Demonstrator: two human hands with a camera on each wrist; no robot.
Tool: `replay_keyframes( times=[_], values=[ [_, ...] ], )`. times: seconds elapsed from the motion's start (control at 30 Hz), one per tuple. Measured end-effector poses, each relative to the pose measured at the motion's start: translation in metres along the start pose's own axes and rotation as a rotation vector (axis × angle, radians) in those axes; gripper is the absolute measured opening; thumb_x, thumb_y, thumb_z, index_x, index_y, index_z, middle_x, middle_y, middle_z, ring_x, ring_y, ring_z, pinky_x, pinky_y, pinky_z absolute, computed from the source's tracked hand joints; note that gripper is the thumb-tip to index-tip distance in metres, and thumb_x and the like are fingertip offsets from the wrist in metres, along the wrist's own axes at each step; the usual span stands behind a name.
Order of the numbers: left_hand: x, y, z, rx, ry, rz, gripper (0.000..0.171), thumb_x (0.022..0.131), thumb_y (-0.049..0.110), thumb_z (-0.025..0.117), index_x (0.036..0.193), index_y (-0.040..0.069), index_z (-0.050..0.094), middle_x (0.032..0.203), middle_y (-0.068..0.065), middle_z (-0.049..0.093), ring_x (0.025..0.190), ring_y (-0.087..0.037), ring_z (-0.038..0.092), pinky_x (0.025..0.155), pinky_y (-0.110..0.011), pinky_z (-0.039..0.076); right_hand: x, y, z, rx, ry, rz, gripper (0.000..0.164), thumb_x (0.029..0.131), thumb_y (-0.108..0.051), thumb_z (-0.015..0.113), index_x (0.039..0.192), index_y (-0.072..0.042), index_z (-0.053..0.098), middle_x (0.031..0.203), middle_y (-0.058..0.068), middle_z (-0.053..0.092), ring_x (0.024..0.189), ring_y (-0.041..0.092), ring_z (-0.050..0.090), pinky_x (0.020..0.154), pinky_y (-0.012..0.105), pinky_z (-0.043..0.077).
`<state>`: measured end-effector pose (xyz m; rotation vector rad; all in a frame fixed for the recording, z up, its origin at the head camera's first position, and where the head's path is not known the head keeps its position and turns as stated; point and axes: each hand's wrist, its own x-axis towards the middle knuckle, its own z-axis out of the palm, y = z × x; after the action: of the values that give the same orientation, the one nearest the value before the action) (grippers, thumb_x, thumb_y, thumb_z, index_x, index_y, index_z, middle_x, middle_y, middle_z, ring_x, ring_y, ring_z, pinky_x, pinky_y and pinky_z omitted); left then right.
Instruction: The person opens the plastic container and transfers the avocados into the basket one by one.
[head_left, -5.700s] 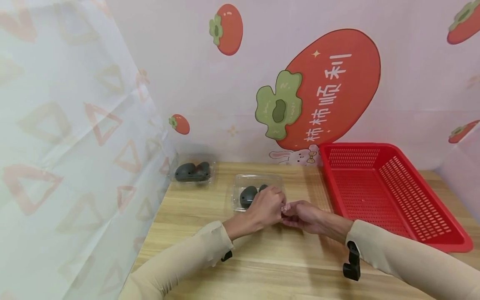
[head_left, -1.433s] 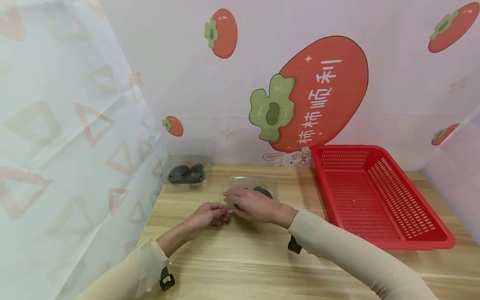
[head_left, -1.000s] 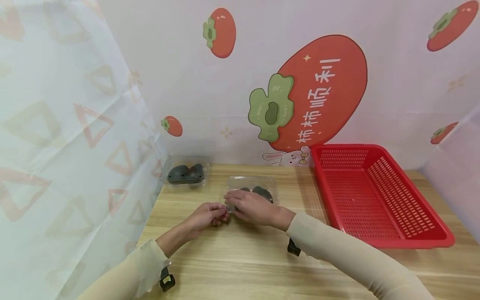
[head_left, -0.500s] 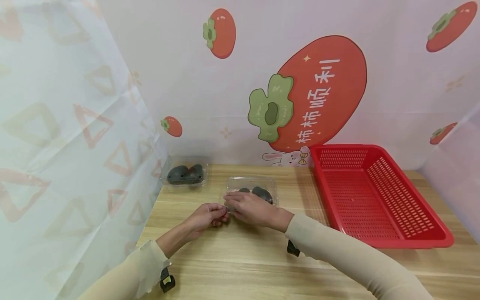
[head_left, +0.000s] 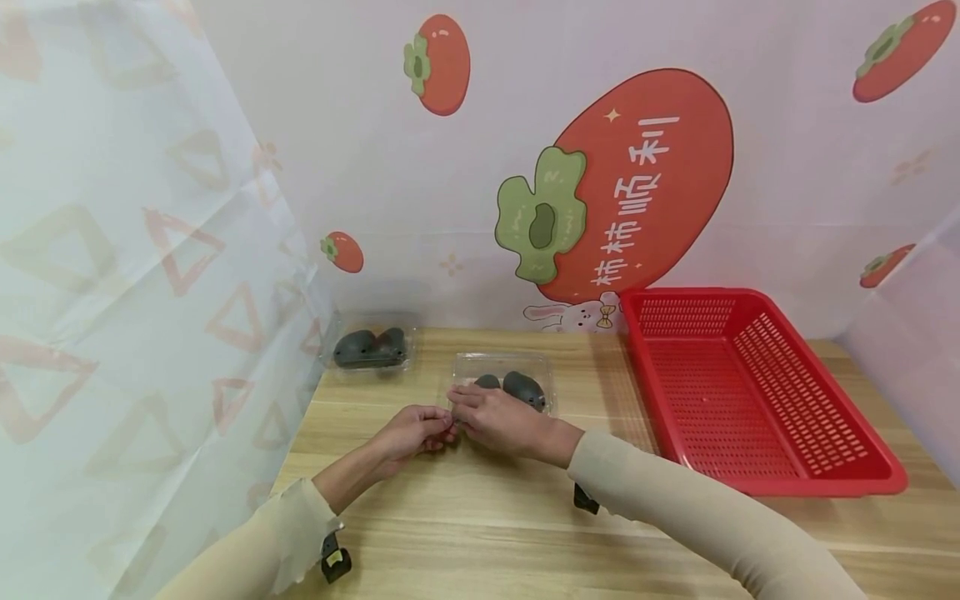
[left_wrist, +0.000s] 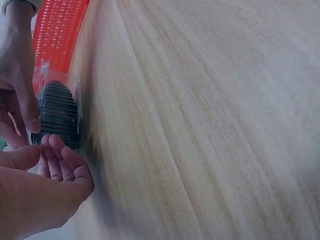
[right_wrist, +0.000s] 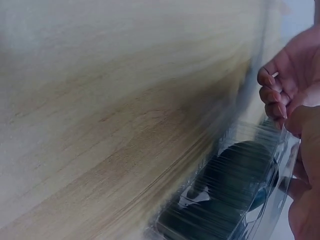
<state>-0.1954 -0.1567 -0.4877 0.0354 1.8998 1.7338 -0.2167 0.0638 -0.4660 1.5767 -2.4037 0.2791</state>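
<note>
In the head view a clear plastic clamshell box (head_left: 506, 361) stands at the middle of the table, with dark green, avocado-like fruits (head_left: 525, 389) inside. My left hand (head_left: 412, 433) is at its front left corner, thumb and index finger pinching the edge of the rim. From the right, my right hand (head_left: 502, 421) reaches across the box front, its fingers over the lid and its thumb at the same corner. The right wrist view shows the ribbed front wall of the box, with dark fruits (right_wrist: 245, 167) behind it and the rim between my right thumb and fingers.
A second clear box (head_left: 411, 323) with dark fruits sits at the back left by the sheet wall. On the right stands a large red plastic basket (head_left: 817, 379), close to my right forearm. Patterned sheets (head_left: 405, 167) enclose the wooden table (head_left: 480, 533) at the back and sides.
Several seconds ago both hands were at the box's front right corner; now they are at the front left corner. Over the last second, my right hand shifts slightly and the left stays put.
</note>
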Motion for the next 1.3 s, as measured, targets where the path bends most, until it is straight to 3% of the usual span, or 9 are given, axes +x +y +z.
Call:
replay_keyframes(
  times=[0.27, 0.6, 0.9, 1.1, 1.3],
  values=[
    [0.001, 0.002, 0.002, 0.015, 0.013, 0.004, 0.021, 0.11, 0.004, 0.05, 0.109, -0.004, 0.069, 0.098, -0.004, 0.069, 0.091, -0.015, 0.064, 0.081, -0.028, 0.051, 0.003, -0.005, 0.003, -0.187, 0.066, -0.066, 0.012, 0.099, -0.013, 0.075, 0.107, -0.004, 0.076, 0.13, 0.021, 0.073, 0.122, 0.029, 0.071, 0.095, 0.037, 0.059],
    [0.001, 0.003, 0.002, 0.055, 0.013, 0.032, 0.02, 0.109, 0.003, 0.048, 0.103, -0.001, 0.067, 0.094, -0.003, 0.066, 0.086, -0.015, 0.058, 0.075, -0.027, 0.047, 0.005, -0.01, 0.008, -0.286, 0.1, -0.051, 0.011, 0.097, -0.01, 0.076, 0.106, -0.004, 0.077, 0.125, 0.018, 0.075, 0.118, 0.027, 0.073, 0.088, 0.034, 0.061],
    [0.002, 0.001, 0.001, 0.084, 0.032, 0.031, 0.023, 0.109, 0.007, 0.047, 0.103, 0.0, 0.069, 0.097, -0.005, 0.068, 0.091, -0.017, 0.063, 0.081, -0.031, 0.052, 0.001, -0.009, 0.008, -0.182, 0.105, -0.026, 0.008, 0.097, -0.011, 0.075, 0.102, -0.005, 0.075, 0.129, 0.02, 0.073, 0.123, 0.028, 0.071, 0.094, 0.035, 0.059],
    [0.001, 0.003, 0.0, 0.106, 0.054, 0.017, 0.025, 0.108, 0.01, 0.051, 0.113, -0.005, 0.069, 0.105, -0.01, 0.07, 0.094, -0.017, 0.066, 0.084, -0.032, 0.054, -0.007, -0.003, 0.002, 0.058, 0.036, 0.045, 0.027, 0.101, -0.009, 0.071, 0.128, -0.005, 0.074, 0.146, 0.021, 0.063, 0.141, 0.029, 0.057, 0.107, 0.038, 0.052],
    [0.001, 0.002, -0.001, 0.12, 0.047, 0.02, 0.026, 0.11, 0.013, 0.052, 0.112, -0.007, 0.068, 0.1, -0.008, 0.069, 0.089, -0.016, 0.064, 0.079, -0.03, 0.053, -0.01, 0.002, -0.001, 0.153, 0.013, 0.056, 0.031, 0.102, 0.0, 0.067, 0.132, -0.006, 0.072, 0.151, 0.018, 0.06, 0.144, 0.026, 0.054, 0.109, 0.037, 0.05]
  ],
)
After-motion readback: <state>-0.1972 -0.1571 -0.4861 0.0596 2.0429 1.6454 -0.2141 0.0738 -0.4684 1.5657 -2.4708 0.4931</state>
